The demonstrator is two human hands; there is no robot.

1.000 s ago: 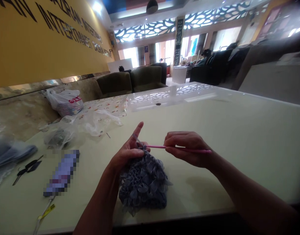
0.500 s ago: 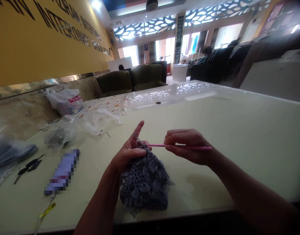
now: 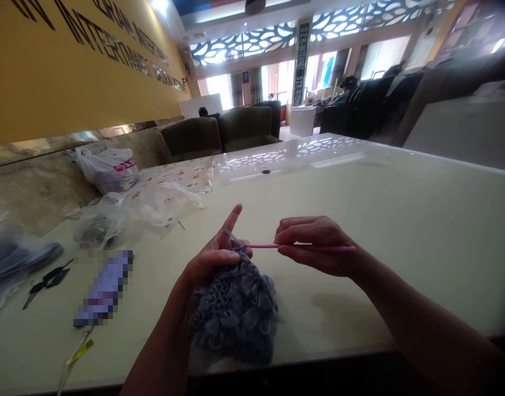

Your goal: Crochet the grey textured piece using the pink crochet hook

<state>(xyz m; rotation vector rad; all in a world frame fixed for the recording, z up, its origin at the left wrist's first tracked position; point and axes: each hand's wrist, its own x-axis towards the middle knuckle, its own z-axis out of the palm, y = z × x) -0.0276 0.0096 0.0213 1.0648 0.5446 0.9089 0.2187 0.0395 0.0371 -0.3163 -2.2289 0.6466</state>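
Note:
My left hand pinches the top edge of a grey-blue crochet piece covered in petal-like ruffles. Its index finger points up, with a strand of grey yarn running from it down to the stitches. In my right hand is a pink crochet hook, held level between thumb and fingers. The hook's tip meets the work at the left fingertips; whether a loop lies on it is too small to tell. The piece hangs below my left hand close to the table's front edge.
On the pale table, a blurred purple object with a cable and some keys lie at the left. Clear plastic bags and a filled white bag are farther back. Dark armchairs stand beyond.
The crochet piece has swung slightly left and its ruffles have shifted. Both hands and the hook keep nearly the same place.

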